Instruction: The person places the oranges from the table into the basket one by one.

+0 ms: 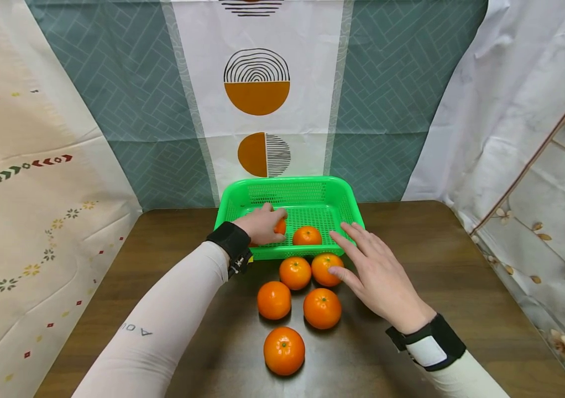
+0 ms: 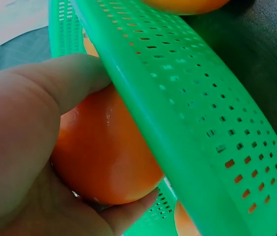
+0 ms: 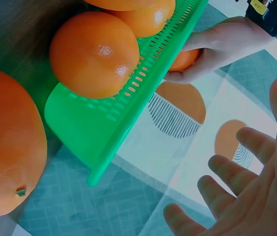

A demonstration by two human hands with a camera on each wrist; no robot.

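Note:
My left hand [image 1: 262, 225] reaches over the left part of a green plastic basket [image 1: 289, 253] and grips an orange [image 2: 108, 152] just inside its rim. In the left wrist view the thumb and fingers curl round this orange, and parts of other oranges show beyond the rim. A second orange [image 1: 307, 236] lies in the basket near its front wall. My right hand [image 1: 379, 271] hovers at the basket's front right corner with fingers spread and nothing in them. The closest fruit to its thumb is an orange [image 1: 326, 269] on the table.
Several more oranges stand on the brown wooden table [image 1: 173, 331] before the basket, the nearest orange [image 1: 284, 351] toward the front edge. A patterned cloth [image 1: 257, 121] hangs right behind the basket. Other cloths [image 1: 38, 221] line the sides.

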